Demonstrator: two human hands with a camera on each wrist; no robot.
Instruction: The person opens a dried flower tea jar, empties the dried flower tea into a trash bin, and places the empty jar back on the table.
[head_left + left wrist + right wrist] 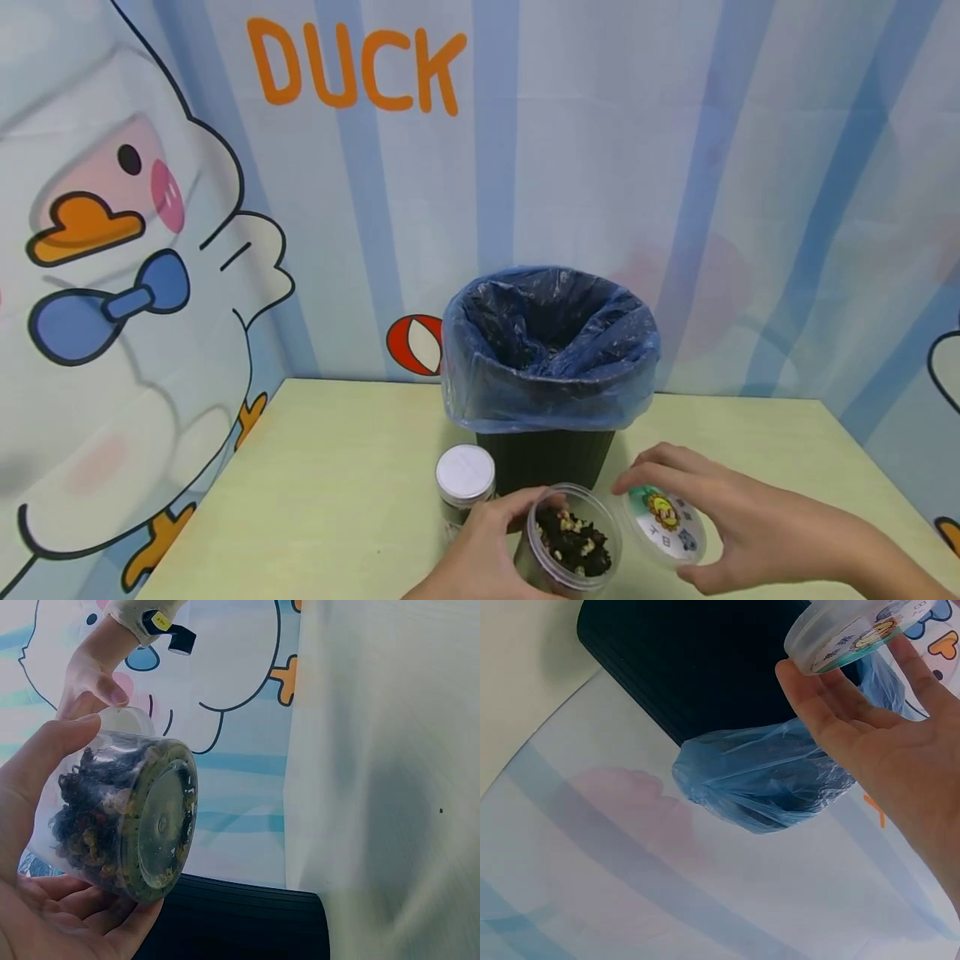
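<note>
My left hand (491, 546) grips a clear plastic jar (124, 817) whose top is uncovered. Dark, crumpled dried pieces with pale bits (573, 542) fill part of it. The left wrist view shows the jar tilted and held off the table. Just to its right, my right hand (765, 529) holds a round clear lid (666, 525) by its edge, between fingers and thumb. A printed label with a yellow flower-like figure covers the lid's top. Lid and jar are apart.
Behind the hands stands a black bin (543, 458) lined with a blue plastic bag (555, 404), its mouth open. Left of the held jar is another jar with a white lid (466, 472). A duck-printed curtain (592, 167) hangs behind the pale yellow table (337, 475).
</note>
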